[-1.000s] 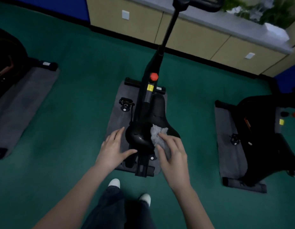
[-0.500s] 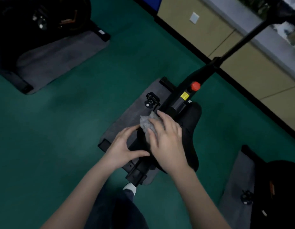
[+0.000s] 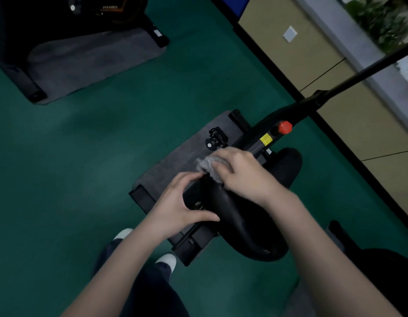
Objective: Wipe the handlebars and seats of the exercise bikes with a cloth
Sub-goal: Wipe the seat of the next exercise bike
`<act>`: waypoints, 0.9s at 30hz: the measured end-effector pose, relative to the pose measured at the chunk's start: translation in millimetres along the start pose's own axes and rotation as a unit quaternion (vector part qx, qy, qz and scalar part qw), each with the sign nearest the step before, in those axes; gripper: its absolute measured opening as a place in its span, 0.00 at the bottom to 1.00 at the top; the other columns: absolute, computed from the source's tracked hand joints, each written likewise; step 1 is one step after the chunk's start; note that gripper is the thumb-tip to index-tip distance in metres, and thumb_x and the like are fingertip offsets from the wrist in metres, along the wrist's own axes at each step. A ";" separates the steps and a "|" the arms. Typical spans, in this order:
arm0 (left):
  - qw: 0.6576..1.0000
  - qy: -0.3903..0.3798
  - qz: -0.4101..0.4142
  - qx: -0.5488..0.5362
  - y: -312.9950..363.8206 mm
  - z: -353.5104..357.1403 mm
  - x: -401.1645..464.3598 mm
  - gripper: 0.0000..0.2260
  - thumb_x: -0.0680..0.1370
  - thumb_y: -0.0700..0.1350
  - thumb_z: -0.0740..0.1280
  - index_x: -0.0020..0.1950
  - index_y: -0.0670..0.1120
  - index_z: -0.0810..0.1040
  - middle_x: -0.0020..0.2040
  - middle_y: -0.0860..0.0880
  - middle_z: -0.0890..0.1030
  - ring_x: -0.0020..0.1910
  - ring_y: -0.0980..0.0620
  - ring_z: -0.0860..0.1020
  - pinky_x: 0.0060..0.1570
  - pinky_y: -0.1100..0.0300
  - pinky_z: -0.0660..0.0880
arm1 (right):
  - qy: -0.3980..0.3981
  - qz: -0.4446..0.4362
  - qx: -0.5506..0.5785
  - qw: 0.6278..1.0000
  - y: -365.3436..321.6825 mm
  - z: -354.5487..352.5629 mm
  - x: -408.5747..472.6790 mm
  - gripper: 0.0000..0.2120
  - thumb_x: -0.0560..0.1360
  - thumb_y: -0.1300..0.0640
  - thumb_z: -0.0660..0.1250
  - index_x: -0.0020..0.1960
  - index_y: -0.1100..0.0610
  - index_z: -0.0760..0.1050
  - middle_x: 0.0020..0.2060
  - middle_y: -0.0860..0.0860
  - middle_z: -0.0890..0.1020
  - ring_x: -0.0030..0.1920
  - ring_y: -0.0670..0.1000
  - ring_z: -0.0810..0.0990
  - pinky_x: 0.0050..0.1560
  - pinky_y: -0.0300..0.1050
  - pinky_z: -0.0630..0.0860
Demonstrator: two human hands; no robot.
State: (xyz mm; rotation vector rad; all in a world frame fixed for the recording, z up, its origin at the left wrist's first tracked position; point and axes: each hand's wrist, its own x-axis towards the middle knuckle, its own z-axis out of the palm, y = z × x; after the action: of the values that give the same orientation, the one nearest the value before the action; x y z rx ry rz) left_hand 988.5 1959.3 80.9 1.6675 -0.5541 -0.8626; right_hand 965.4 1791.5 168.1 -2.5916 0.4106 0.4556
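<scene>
A black exercise bike stands below me, its seat (image 3: 239, 216) in the middle of the view. My right hand (image 3: 242, 172) grips a crumpled grey cloth (image 3: 206, 164) and presses it on the narrow front end of the seat. My left hand (image 3: 180, 202) holds the seat's left side, thumb on its top edge and fingers curved round the rim. The bike's frame with a red knob (image 3: 285, 127) and a yellow label runs up to the right; the handlebars are out of view.
The bike stands on a grey mat (image 3: 175, 165) on green floor. A second black bike on its own mat (image 3: 88, 58) is at the upper left. Another dark bike (image 3: 386, 271) is at the lower right. Beige cabinets (image 3: 335, 72) line the right side.
My right hand has slid the cloth from the back right of the seat toward its front left end. My view has swung left and tilted. My left hand stayed on the seat's side.
</scene>
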 end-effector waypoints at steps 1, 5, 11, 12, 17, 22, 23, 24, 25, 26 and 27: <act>1.000 -0.001 0.004 -0.005 -0.2 0.2 -0.2 0.40 0.53 0.68 0.74 0.63 0.62 0.68 0.61 0.67 0.69 0.62 0.72 0.66 0.59 0.79 0.61 | -0.008 0.026 0.014 1.000 3.5 -4.3 2.0 0.11 0.80 0.59 0.60 0.59 0.59 0.77 0.55 0.56 0.79 0.57 0.55 0.76 0.51 0.36 0.66; 1.000 -0.004 -0.002 -0.021 -1.3 1.4 0.0 0.39 0.52 0.68 0.74 0.62 0.65 0.68 0.60 0.67 0.69 0.62 0.71 0.67 0.58 0.80 0.61 | 0.104 0.033 0.020 0.994 6.0 2.7 -30.4 0.10 0.80 0.60 0.61 0.58 0.59 0.77 0.54 0.53 0.79 0.57 0.52 0.76 0.56 0.33 0.66; 0.999 0.005 -0.017 -0.048 -6.7 4.7 -1.6 0.40 0.51 0.70 0.73 0.62 0.66 0.67 0.61 0.65 0.70 0.62 0.70 0.67 0.58 0.78 0.63 | 0.216 -0.021 -0.008 0.976 -16.7 30.7 -56.7 0.14 0.76 0.65 0.65 0.62 0.62 0.76 0.59 0.55 0.76 0.62 0.52 0.73 0.67 0.40 0.66; 0.999 0.008 -0.017 -0.049 -6.8 5.3 -1.8 0.41 0.51 0.70 0.73 0.62 0.65 0.67 0.61 0.64 0.70 0.62 0.69 0.67 0.58 0.77 0.64 | 0.192 -0.027 -0.013 0.981 -17.7 26.7 -49.0 0.14 0.76 0.65 0.65 0.61 0.61 0.77 0.59 0.55 0.76 0.61 0.53 0.74 0.65 0.42 0.68; 0.999 0.011 -0.008 -0.041 -6.1 5.8 -1.7 0.40 0.52 0.69 0.74 0.62 0.63 0.68 0.60 0.66 0.70 0.62 0.69 0.68 0.60 0.75 0.64 | -0.024 0.035 -0.003 0.999 -3.0 -0.6 6.3 0.11 0.78 0.57 0.62 0.58 0.56 0.78 0.47 0.54 0.79 0.49 0.53 0.77 0.48 0.39 0.69; 1.000 -0.010 0.005 0.013 -4.1 0.7 -0.5 0.44 0.54 0.70 0.72 0.67 0.58 0.69 0.61 0.67 0.68 0.64 0.68 0.67 0.63 0.72 0.63 | -0.091 0.112 0.009 0.989 13.6 -13.4 20.8 0.11 0.80 0.54 0.59 0.58 0.54 0.77 0.45 0.53 0.80 0.47 0.51 0.78 0.45 0.39 0.70; 1.000 -0.017 0.007 0.025 -3.1 -0.6 0.0 0.45 0.54 0.71 0.72 0.68 0.58 0.69 0.62 0.67 0.68 0.65 0.67 0.66 0.63 0.70 0.63 | -0.073 0.094 0.003 0.993 15.3 -13.3 13.1 0.11 0.80 0.55 0.59 0.57 0.54 0.77 0.46 0.53 0.80 0.49 0.52 0.78 0.47 0.40 0.70; 0.999 -0.023 0.008 0.031 -1.9 -1.9 0.7 0.45 0.54 0.71 0.72 0.69 0.58 0.68 0.62 0.67 0.67 0.65 0.67 0.66 0.64 0.69 0.63 | -0.050 0.071 -0.003 0.996 17.2 -12.7 4.2 0.11 0.80 0.55 0.58 0.57 0.55 0.77 0.47 0.53 0.80 0.51 0.52 0.78 0.48 0.40 0.69; 0.999 -0.030 0.010 0.033 -0.2 -3.1 1.7 0.46 0.54 0.71 0.72 0.69 0.58 0.67 0.63 0.67 0.67 0.66 0.67 0.65 0.64 0.68 0.63 | -0.029 0.049 -0.005 0.998 17.9 -12.9 -3.8 0.11 0.80 0.56 0.58 0.58 0.55 0.76 0.49 0.52 0.80 0.54 0.51 0.77 0.49 0.38 0.67; 0.999 -0.037 0.012 0.033 1.9 -3.8 2.9 0.46 0.54 0.71 0.72 0.69 0.59 0.66 0.63 0.67 0.66 0.66 0.66 0.64 0.64 0.68 0.62 | -0.015 0.033 -0.004 0.999 18.6 -13.5 -8.9 0.12 0.81 0.55 0.58 0.60 0.55 0.76 0.52 0.52 0.79 0.55 0.50 0.76 0.50 0.36 0.66; 0.998 -0.044 0.016 0.034 4.5 -4.0 4.8 0.46 0.54 0.70 0.73 0.70 0.61 0.65 0.64 0.67 0.65 0.67 0.66 0.63 0.65 0.68 0.61 | -0.015 0.024 -0.005 1.000 19.9 -14.6 -10.1 0.12 0.81 0.55 0.58 0.61 0.55 0.75 0.54 0.53 0.79 0.56 0.50 0.76 0.52 0.36 0.67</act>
State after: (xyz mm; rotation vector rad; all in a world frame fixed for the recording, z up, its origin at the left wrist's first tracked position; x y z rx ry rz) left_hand 995.0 1957.0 84.4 1.6829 -0.6757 -0.9066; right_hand 952.7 1769.6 176.1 -2.5870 0.4634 0.5131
